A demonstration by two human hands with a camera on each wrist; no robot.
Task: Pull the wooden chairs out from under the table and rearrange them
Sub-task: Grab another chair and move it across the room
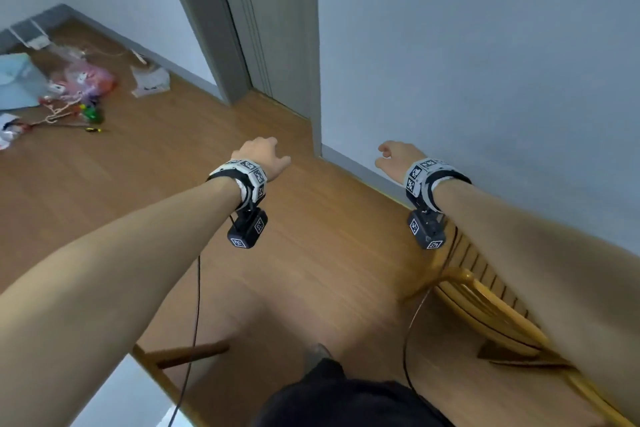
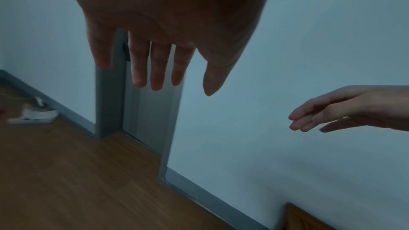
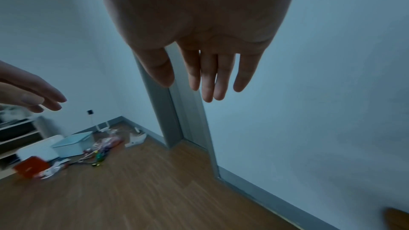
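- Head view: your left hand (image 1: 260,157) and right hand (image 1: 398,157) reach out ahead of you above the wooden floor (image 1: 166,191), side by side with a gap between them, neither touching anything. From here the fingers are mostly hidden behind the backs of the hands, so you cannot tell their spread.
- Head view: the wooden chair (image 1: 485,302) lies near you on the right, under your right forearm and against the wall (image 1: 485,62); it is below and behind both hands, well apart from the fingers. A second wooden piece (image 1: 187,354) shows at the near left beneath your left forearm; what it belongs to is unclear.
- Head view: the grey door frame (image 1: 270,28) stands far ahead between the hands, and a heap of bags and toys (image 1: 69,87) lies far left on the floor.
- Left wrist view: your left-hand fingers (image 2: 159,69) hang straight and slightly spread, gripping nothing, with the door frame behind them. Your right hand appears at the right edge, fingers extended and loose, empty. A wooden corner (image 2: 296,216) sits low at the near right, well apart from both hands.
- Right wrist view: your right-hand fingers (image 3: 208,80) are straight, close together and empty. The left hand's fingers enter at the left edge, also relaxed and empty. A dark wooden edge (image 3: 396,218) is barely visible at the bottom right, far from the fingertips.
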